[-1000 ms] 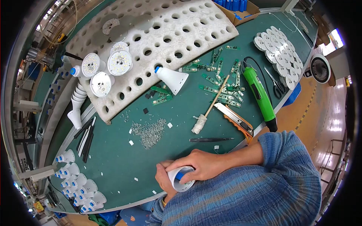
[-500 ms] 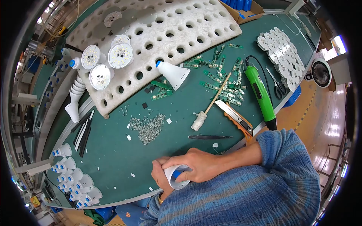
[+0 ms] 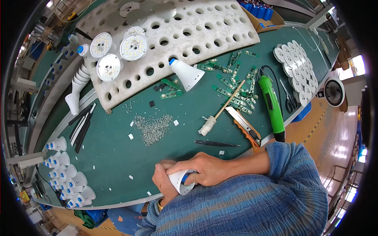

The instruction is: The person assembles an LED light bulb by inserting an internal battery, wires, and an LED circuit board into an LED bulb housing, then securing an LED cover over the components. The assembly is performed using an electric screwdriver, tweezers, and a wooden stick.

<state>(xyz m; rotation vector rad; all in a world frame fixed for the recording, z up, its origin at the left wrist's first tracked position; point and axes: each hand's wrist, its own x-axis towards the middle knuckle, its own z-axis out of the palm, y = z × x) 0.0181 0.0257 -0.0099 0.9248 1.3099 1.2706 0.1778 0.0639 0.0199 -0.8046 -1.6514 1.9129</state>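
Near the table's front edge, a white bulb housing is held between both hands, its open end facing up and a blue part showing inside. My left hand wraps around its left side. My right hand grips the rim from the right, with fingers reaching into the opening. Another white housing with a blue tip lies beyond, leaning at the edge of the foam board. A pile of small screws lies ahead of my hands, and black tweezers lie just beyond my right hand.
Green circuit boards, a wooden stick with a wrapped end, an orange cutter, a green electric screwdriver and scissors lie right. White discs are farther right. White housings stand at left; round LED lamps are on the foam.
The view has shifted a little. Both hands still hold the housing, which now appears slightly more tilted, with less of its inside showing.
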